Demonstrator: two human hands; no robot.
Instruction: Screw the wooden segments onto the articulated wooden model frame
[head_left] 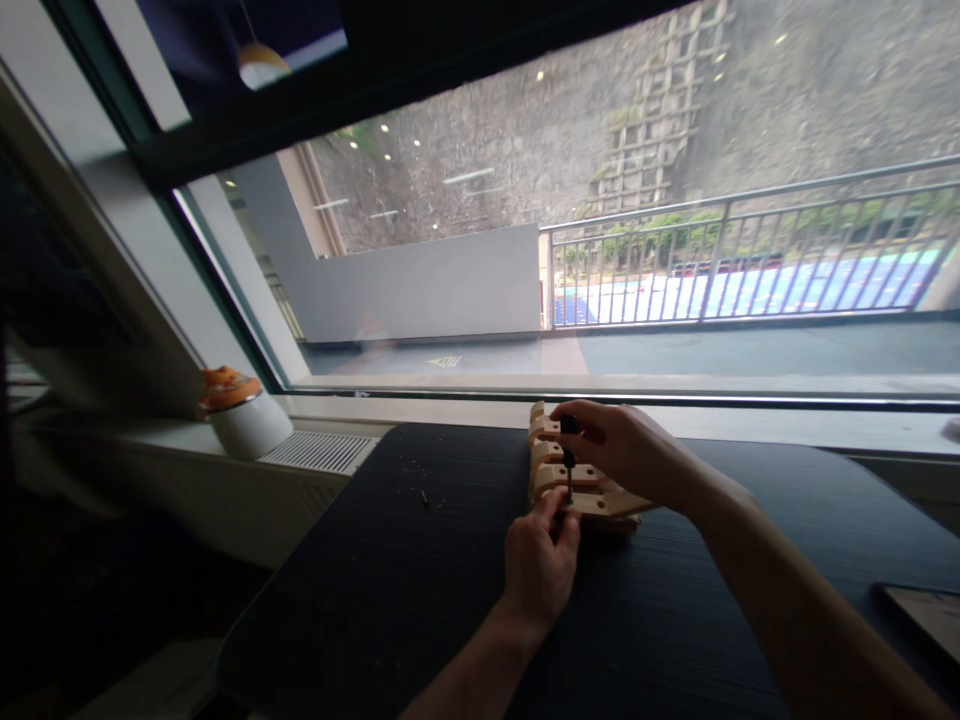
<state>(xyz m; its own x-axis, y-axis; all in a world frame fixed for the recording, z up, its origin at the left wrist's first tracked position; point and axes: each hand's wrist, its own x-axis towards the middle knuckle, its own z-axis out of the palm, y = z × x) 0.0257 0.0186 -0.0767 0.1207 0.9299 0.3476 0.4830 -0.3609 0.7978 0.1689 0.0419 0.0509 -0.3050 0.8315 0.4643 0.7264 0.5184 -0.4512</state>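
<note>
My right hand is closed around the black handle of a screwdriver, which stands upright with its shaft pointing down. The tip meets a light wooden piece with round holes, at the near end of a slatted wooden assembly. My left hand pinches the near corner of that wooden assembly, thumb and forefinger close on either side of the screwdriver's tip. Whether a screw sits under the tip is hidden. Part of the assembly lies behind my right hand.
The black table carries small screws and scattered bits left of the assembly. A dark-edged flat object lies at the right edge. Beyond are a white pot with an orange top, a vent grille and a window.
</note>
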